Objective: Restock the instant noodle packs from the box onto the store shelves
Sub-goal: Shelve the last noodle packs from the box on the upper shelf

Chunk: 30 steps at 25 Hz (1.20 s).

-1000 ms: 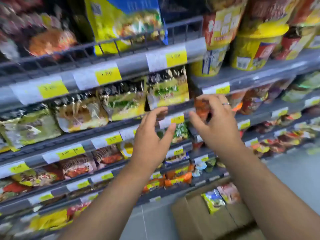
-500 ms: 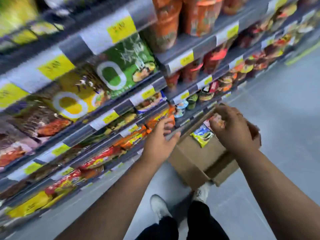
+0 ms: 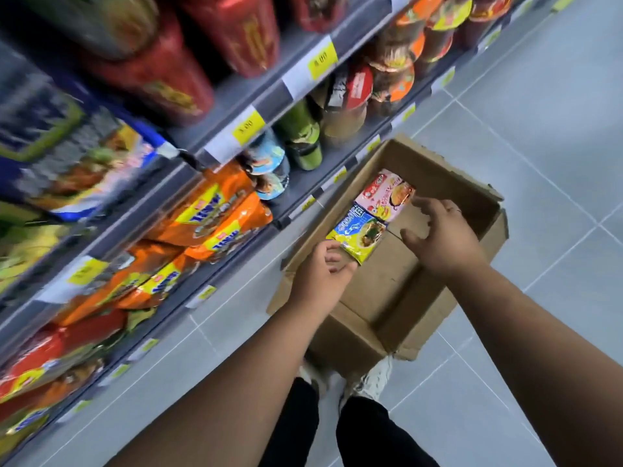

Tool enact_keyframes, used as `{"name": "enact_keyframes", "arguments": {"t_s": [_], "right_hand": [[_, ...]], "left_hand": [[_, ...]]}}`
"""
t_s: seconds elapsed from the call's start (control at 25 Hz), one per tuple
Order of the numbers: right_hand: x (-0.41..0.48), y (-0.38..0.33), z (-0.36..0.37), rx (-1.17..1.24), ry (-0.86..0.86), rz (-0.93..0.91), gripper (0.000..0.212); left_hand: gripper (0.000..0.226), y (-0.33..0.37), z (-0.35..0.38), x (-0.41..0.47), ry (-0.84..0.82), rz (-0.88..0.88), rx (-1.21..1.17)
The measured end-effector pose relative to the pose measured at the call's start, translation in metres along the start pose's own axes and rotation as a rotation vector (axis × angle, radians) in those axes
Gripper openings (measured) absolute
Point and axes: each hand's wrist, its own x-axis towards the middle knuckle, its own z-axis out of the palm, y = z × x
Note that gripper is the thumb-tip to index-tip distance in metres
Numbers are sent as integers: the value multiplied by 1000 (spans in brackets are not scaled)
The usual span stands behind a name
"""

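Pick-up step of restocking, head view. The cardboard box (image 3: 350, 335) sits open on the floor beside the shelves (image 3: 269, 107), with two noodle packs left on its bottom: a yellow pack (image 3: 359, 235) and, just beyond and touching it, a pink pack (image 3: 387, 197). The left hand (image 3: 320, 278) has its fingers (image 3: 332, 248) and thumb curled round the yellow pack's near end, apparently pinching it. The right hand (image 3: 445, 237) is spread wide and holds nothing, its fingertips (image 3: 419, 201) at the pink pack's edge. Judged next: close the right hand on the pink pack, lift both clear of the box walls, and carry them to the matching shelf row
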Motion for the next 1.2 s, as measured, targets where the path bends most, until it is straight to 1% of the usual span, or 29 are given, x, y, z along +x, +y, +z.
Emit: {"name": "enact_keyframes", "arguments": {"t_s": [0.12,0.24,0.36,0.44,0.52,0.6,0.68,0.72,0.76,0.8,0.84,0.88,0.96,1.0,1.04,1.12,1.2], "right_hand": [[49,44,55,-84,-21,14,58],[93,84,106,-152,-43,30,61],[137,124,157,-197,-68,49,64],[164,146,185,-194,-71,86,65],[189,162,204,-156,-71,124,67],[212,175,219,-96,-83,150,69],[236,185,231,-34,-62,187,76],[247,188,235,4,-47,216,82],[255,190,238,45,-32,239,87],[263,192,240,87,-18,256,90],[269,194,242,139,-4,276,91],[274,194,243,206,21,296,89],[279,195,248,385,89,348,81],[281,196,250,486,122,368,78],[283,197,253,582,150,388,75],[287,198,256,747,196,433,72],[290,198,254,849,212,469,75]], "left_hand": [[39,-50,40,77,-21,-35,62],[39,-97,72,150,-2,-74,79],[45,-145,102,220,11,-168,73],[45,-170,119,254,27,-239,-9],[46,-186,134,278,36,-294,-161],[61,-194,146,296,56,-416,-311],[91,-203,157,315,114,-537,-419],[105,-211,162,327,143,-561,-469],[110,-225,169,343,173,-574,-505],[107,-232,174,351,186,-588,-537],[98,-224,172,349,182,-608,-555],[80,-214,169,346,180,-616,-576],[37,-204,167,341,167,-593,-628],[24,-205,168,343,155,-596,-640],[19,-206,167,343,138,-603,-652],[15,-207,164,344,121,-607,-695],[23,-205,159,343,107,-593,-733]]}}
